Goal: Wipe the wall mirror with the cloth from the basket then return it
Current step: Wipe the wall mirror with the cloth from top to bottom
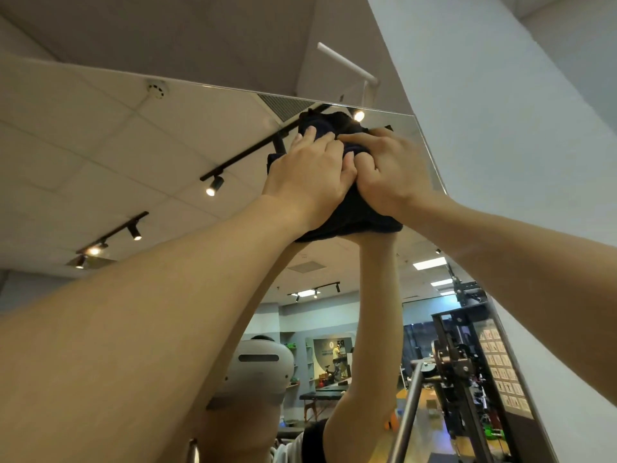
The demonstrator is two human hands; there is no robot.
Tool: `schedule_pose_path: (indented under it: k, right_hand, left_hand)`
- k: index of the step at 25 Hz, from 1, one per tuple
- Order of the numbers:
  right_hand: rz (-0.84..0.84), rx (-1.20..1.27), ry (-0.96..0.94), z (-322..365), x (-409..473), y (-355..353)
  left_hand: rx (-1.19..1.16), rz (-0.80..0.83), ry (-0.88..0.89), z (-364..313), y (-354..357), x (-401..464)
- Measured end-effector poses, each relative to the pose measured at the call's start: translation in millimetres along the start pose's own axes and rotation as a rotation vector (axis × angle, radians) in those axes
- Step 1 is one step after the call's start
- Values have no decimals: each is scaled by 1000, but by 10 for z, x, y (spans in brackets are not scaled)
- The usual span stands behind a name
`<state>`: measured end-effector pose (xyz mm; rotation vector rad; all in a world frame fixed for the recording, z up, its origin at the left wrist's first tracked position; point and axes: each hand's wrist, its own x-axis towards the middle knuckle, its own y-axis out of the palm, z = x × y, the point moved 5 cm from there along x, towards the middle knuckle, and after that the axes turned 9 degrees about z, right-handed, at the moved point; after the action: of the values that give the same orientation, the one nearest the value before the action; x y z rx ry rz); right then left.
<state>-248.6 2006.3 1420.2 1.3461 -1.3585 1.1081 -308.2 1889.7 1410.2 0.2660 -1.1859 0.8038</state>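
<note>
Both hands are pressing a dark cloth [347,215] against the wall mirror [140,155], close to its top right corner. The left hand [309,175] and right hand [389,172] are lying side by side, fingers curled into the bunched fabric. The forearms are blocking much of the glass; reflected ceiling spotlights [213,186] are showing beside them.

Single head view tilts steeply upward, close against the mirror [140,155]

Your dark cloth [347,215] looks soft, matt and creased. The mirror [140,135] is smooth, glossy glass. At five o'clock, a brushed metal bar [405,419] shines dully.
</note>
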Motion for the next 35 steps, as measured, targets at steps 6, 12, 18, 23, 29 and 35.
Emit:
schedule_pose_path:
  k: [6,12,18,23,29,35]
  right_hand:
    - [-52,2,-78,794,254,290]
    - [-86,47,-88,1616,579,641]
    - [-101,-6,-60,2487,866,972]
    - [-97,-22,-80,3185,1091,1238]
    - [-95,27,-112,4160,1314,1574]
    - [-97,70,-166,5130,1509,1954]
  left_hand:
    - [15,-28,-20,755,-404,-327]
    - [34,-16,-52,1514,-847,-639]
    - [69,-5,-54,2329,-1307,-975]
    - [68,-38,-58,2929,-1638,-1298]
    - [58,-98,-60,3737,-2107,-1761]
    - [99,-169,-125,4518,-2567,-2283]
